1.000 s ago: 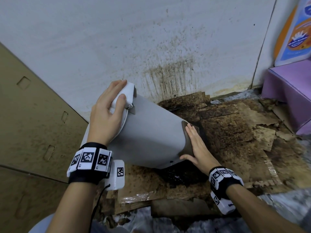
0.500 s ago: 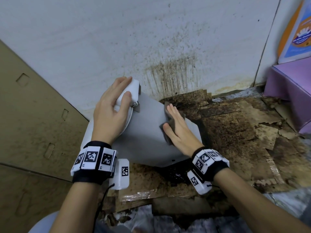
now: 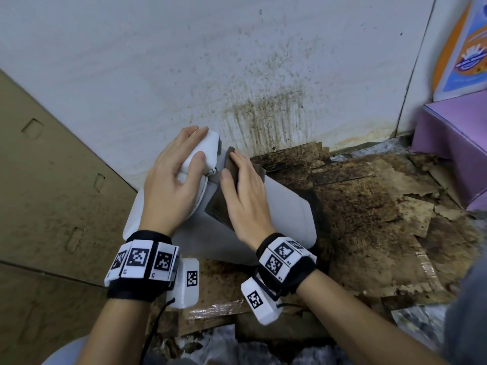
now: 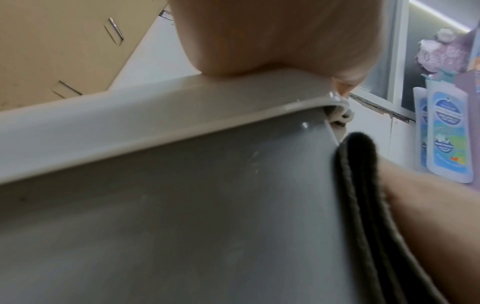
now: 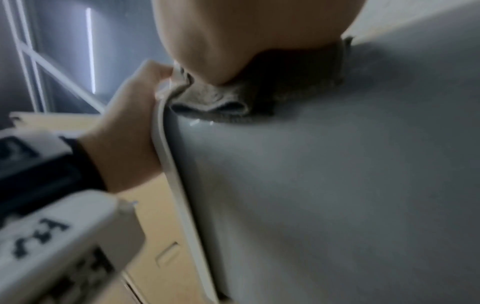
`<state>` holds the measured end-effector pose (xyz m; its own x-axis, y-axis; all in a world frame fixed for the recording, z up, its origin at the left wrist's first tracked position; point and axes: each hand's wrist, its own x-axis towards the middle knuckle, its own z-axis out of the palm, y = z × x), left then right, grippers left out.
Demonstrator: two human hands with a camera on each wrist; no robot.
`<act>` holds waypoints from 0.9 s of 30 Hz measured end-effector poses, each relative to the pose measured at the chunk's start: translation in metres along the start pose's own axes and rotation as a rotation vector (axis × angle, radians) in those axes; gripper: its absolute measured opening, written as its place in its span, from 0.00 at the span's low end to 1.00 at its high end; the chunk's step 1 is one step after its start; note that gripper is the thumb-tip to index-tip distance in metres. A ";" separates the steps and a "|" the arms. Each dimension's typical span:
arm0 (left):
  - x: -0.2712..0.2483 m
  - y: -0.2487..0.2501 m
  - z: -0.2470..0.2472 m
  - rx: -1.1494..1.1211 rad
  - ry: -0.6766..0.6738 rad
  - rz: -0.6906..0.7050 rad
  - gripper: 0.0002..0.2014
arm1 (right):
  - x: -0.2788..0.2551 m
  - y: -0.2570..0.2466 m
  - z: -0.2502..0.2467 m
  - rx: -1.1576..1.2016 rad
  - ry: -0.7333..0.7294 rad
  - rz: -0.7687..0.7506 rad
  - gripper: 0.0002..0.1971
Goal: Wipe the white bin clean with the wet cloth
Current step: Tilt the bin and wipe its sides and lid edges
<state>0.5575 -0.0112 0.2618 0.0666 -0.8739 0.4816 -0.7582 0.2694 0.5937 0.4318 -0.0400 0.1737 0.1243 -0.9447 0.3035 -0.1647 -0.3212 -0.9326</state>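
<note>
The white bin [image 3: 287, 214] lies tilted on its side over the dirty floor, its lid end toward the left. My left hand [image 3: 179, 177] grips the lid's raised edge [image 3: 205, 151], fingers curled over it. My right hand [image 3: 245, 196] lies flat with straight fingers on the dark grey cloth [image 3: 218, 209], pressing it against the bin's upper side close to the lid. The cloth [image 4: 355, 185] shows as folded layers against the bin wall [image 4: 182, 216] in the left wrist view. Bunched under my palm, the cloth [image 5: 221, 100] meets the lid rim [image 5: 176, 185].
A stained white wall [image 3: 237, 75] stands right behind the bin. Soiled, torn cardboard [image 3: 369, 206] covers the floor to the right. A brown cardboard panel [image 3: 52, 193] leans at the left. A purple box [image 3: 453, 138] and a colourful bottle [image 3: 469, 48] sit at the far right.
My right hand slid the cloth along the bin's side from its bottom end up to the lid end. The left hand kept its grip on the lid.
</note>
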 end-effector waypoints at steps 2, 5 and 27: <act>0.000 0.001 0.001 -0.005 -0.007 -0.002 0.20 | -0.003 0.006 0.002 -0.064 0.048 -0.048 0.32; 0.001 -0.001 0.000 -0.011 0.007 -0.008 0.20 | -0.009 0.019 -0.001 -0.148 0.037 -0.083 0.32; 0.005 -0.005 -0.006 -0.014 0.039 -0.044 0.19 | -0.043 0.132 -0.072 -0.350 -0.223 -0.145 0.42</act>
<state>0.5655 -0.0145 0.2644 0.1251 -0.8684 0.4797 -0.7450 0.2371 0.6235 0.3338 -0.0464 0.0517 0.3725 -0.8633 0.3404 -0.4472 -0.4884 -0.7493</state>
